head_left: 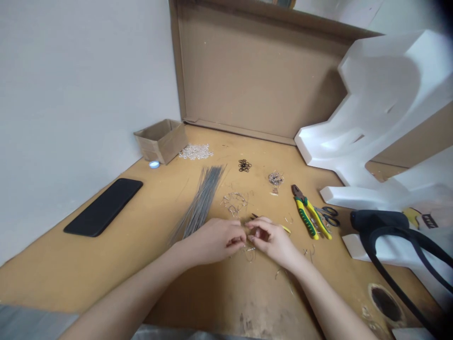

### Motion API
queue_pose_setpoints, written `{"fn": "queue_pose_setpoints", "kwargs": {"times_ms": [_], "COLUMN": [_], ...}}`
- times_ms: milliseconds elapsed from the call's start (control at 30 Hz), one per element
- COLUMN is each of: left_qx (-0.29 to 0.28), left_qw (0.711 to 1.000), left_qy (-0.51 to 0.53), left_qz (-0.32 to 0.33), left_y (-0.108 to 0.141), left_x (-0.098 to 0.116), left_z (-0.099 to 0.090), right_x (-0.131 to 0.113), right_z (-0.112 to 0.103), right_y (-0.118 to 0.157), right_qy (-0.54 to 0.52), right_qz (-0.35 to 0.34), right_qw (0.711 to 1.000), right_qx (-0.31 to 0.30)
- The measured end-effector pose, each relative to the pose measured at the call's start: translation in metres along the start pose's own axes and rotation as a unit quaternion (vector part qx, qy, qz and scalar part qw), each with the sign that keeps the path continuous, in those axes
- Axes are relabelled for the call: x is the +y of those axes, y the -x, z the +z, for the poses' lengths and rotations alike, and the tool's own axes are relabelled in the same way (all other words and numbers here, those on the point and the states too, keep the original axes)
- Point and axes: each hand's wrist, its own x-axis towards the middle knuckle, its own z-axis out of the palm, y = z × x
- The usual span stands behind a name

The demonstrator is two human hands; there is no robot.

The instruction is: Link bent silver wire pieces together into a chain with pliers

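My left hand (222, 241) and my right hand (271, 240) meet fingertip to fingertip just over the table. Both have curled, pinching fingers; whatever is between them is too small to make out. Behind my left hand lies a bundle of straight grey wires (201, 200). Bent wire pieces (235, 203) are scattered just beyond my fingers, and a curved wire bit (250, 255) lies below them. A tool with a dark tip and a yellow handle (286, 230) is partly hidden by my right hand. Farther right are yellow-green pliers (307, 212) and small scissors (330, 215).
A black phone (104, 208) lies at left. Farther back are a small cardboard box (163, 141), clear beads (196, 151), black rings (244, 165) and a wire clump (276, 178). White foam (375, 108) and a black strap-like object (380, 226) crowd the right; cardboard (262, 71) stands behind.
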Motion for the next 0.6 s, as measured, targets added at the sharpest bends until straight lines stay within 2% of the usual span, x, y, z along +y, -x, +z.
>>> {"fn": "queue_pose_setpoints", "kwargs": {"times_ms": [267, 433, 600], "left_qx": [-0.003, -0.054, -0.097], "left_qw": [0.999, 0.997, 0.992], "left_qy": [-0.029, -0.024, -0.064], "left_qz": [0.016, 0.058, 0.053], "left_y": [-0.0001, 0.0044, 0.0091], "left_x": [-0.0005, 0.0035, 0.0047], "left_z": [0.0062, 0.0062, 0.0088], "right_x": [0.0014, 0.0022, 0.0021], "right_z": [0.0009, 0.0015, 0.0029], "right_y": [-0.0005, -0.0005, -0.0007], "right_qy": [0.006, 0.002, -0.006], "right_qz": [0.019, 0.03, 0.037], "right_qw": [1.0, 1.0, 0.999], "right_qx": [-0.004, 0.007, 0.003]}}
